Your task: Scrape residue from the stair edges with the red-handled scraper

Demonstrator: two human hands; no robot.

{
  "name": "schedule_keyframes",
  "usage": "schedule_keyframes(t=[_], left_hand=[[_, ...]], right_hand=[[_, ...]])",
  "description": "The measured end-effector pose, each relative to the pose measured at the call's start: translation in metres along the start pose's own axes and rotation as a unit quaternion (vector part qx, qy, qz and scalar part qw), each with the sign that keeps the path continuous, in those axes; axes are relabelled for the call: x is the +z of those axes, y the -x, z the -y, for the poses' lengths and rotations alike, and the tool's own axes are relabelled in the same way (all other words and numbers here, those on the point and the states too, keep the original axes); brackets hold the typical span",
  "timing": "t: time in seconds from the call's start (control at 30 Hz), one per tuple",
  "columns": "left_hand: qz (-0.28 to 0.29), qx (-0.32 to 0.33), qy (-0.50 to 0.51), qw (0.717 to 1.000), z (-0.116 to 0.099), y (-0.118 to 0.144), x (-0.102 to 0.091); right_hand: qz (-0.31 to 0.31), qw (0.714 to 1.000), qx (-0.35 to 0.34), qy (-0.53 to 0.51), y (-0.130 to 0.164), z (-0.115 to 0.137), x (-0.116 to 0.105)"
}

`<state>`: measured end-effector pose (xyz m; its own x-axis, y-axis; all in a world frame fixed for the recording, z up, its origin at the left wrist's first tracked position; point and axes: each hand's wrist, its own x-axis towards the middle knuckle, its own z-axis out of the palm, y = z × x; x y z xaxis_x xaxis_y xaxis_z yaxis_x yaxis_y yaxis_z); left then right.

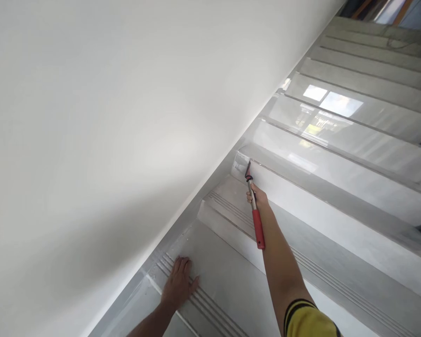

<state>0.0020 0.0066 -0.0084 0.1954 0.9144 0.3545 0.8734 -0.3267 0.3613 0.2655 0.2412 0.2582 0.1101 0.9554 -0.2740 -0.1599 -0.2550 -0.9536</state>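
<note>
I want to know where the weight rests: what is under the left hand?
The left hand lies flat, palm down, on a grey stair tread, fingers over the grooved strips near its edge. The patch of tread beneath the palm is covered.

No lettering, label, brand mark, number or sign can be read anywhere in this view. The white wall (108, 117) is blank, the grey stair treads (337, 196) carry only ribbed lines, and the red-handled tool (257, 224) shows no marking. Bright reflections on one glossy step (323, 121) hold shapes too blurred to make out as writing.
</note>
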Motion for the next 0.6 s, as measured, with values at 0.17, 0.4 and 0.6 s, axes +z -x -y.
schedule_keyframes(t=[0.17, 0.4, 0.6], left_hand=[[0.016, -0.006, -0.004, 1.0, -0.001, -0.001, -0.003], [0.019, -0.002, -0.008, 1.0, -0.005, -0.001, -0.008], [0.016, 0.002, -0.011, 1.0, -0.007, -0.002, -0.013]], right_hand=[[0.005, 1.0, 0.004, -0.021, -0.006, 0.003, 0.012], [0.01, 0.999, 0.015, -0.033, -0.011, 0.001, 0.011], [0.015, 1.0, 0.016, -0.018, -0.026, 0.005, 0.038]])
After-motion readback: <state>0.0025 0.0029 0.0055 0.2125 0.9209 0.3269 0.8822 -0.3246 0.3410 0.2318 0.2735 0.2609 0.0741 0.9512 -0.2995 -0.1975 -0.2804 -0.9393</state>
